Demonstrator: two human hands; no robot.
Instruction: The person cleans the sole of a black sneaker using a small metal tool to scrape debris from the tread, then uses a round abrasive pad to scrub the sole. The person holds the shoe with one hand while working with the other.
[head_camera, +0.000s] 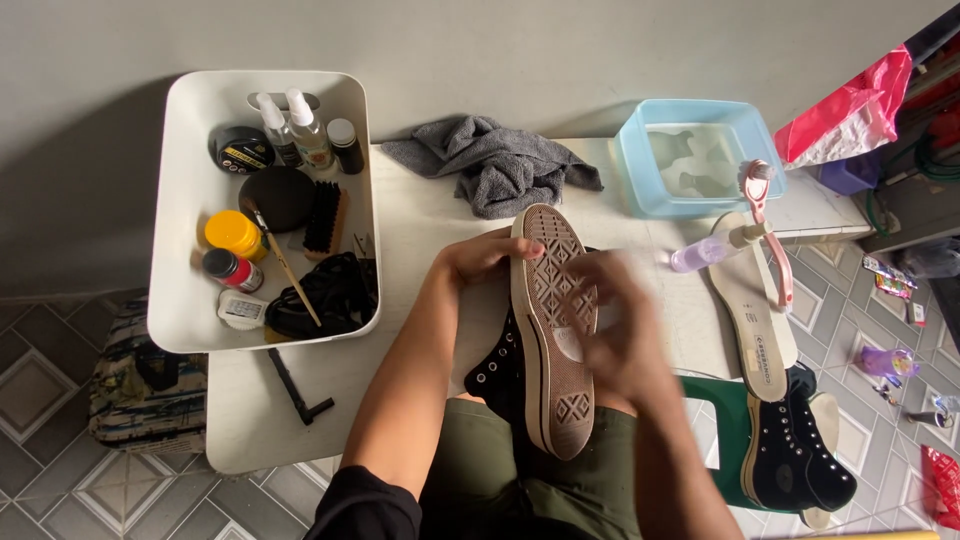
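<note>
Black canvas sneaker (545, 330) was gripped sole-up by the left hand (480, 255). The right hand (620, 330) was blurred against its sole; its grip could not be told.

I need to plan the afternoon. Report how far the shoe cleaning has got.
Done: insoles are out on the table. In hand: left hand holds one black shoe sole-up, with the blurred right hand at its sole. Left: the second shoe lies aside on the green stool.

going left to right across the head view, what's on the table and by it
white caddy of bottles and brushes → grey towel → black sneaker held sole-up by left hand → blue tub → insole → pink bag
</note>
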